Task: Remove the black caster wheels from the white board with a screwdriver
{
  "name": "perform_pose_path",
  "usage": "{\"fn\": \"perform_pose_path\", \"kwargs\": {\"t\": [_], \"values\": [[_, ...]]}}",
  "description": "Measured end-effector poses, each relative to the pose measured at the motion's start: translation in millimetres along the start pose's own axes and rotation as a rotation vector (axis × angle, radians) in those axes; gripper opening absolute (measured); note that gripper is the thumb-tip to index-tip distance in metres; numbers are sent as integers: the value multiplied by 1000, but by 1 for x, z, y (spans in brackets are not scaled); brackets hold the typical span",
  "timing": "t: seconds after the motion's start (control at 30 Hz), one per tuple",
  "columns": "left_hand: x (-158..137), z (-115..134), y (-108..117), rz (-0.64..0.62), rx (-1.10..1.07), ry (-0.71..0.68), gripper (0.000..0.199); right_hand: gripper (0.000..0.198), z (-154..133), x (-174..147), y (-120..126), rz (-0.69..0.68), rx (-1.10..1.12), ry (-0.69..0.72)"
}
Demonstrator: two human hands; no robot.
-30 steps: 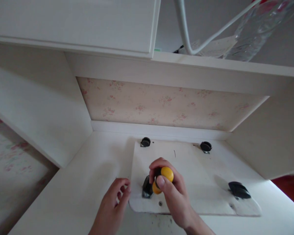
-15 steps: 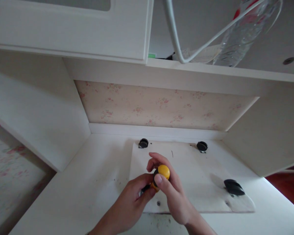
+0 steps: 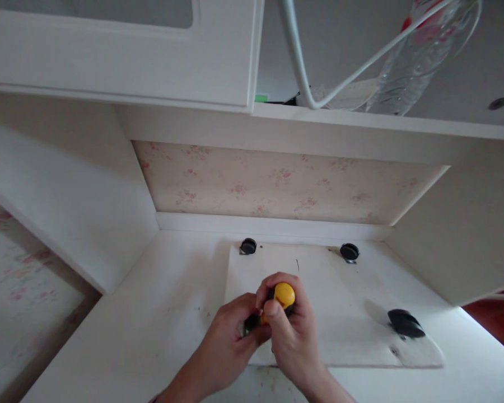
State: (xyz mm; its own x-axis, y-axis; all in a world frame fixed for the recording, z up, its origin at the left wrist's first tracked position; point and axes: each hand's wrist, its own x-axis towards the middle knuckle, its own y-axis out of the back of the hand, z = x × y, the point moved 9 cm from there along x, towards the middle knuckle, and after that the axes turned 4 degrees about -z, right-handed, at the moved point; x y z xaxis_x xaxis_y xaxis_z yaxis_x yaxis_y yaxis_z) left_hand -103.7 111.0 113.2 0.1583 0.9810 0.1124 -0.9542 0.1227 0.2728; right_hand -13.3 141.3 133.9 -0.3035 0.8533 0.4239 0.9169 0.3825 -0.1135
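Observation:
My right hand point(image 3: 296, 338) wraps round the yellow and black handle of a screwdriver point(image 3: 284, 294), its rounded end facing me. The thumb presses along the handle's side; the shaft and tip are hidden. Close against it on the left, my left hand point(image 3: 227, 338) is closed, thumb and fingers round a black caster wheel point(image 3: 251, 323) with a grey metal edge, mostly covered by the fingers. Both hands are over the near left part of a white board point(image 3: 340, 313) that lies flat. Other black casters stand at its far left point(image 3: 248, 245), far right point(image 3: 349, 252) and near right point(image 3: 406, 323).
The board rests on a white surface point(image 3: 180, 280) between side panels point(image 3: 453, 235). Above hang a white cabinet door point(image 3: 218, 61) and a shelf with a clear plastic bottle point(image 3: 407, 78) and a white cable point(image 3: 300, 61). Floral wallpaper point(image 3: 256, 179) covers the back.
My right hand's fingers have curled in round the screwdriver handle, where they were looser and more stretched out before. The handle has turned slightly. The left hand has hardly moved.

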Motion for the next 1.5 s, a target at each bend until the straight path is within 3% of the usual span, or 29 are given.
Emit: {"fn": "perform_pose_path", "kwargs": {"t": [0.37,0.6,0.9,1.5], "values": [[4,-4,2,-90,24,2,18,26,-3,-5,4,-90,26,-79],[7,8,-3,-177,41,-38,27,30,-12,-6,15,-58,-84,47],[9,6,-4,-129,27,-65,19,24,-19,-9,21,41,-54,80],[9,10,0,-88,41,-97,20,25,-18,-9,20,55,-46,63]]}}
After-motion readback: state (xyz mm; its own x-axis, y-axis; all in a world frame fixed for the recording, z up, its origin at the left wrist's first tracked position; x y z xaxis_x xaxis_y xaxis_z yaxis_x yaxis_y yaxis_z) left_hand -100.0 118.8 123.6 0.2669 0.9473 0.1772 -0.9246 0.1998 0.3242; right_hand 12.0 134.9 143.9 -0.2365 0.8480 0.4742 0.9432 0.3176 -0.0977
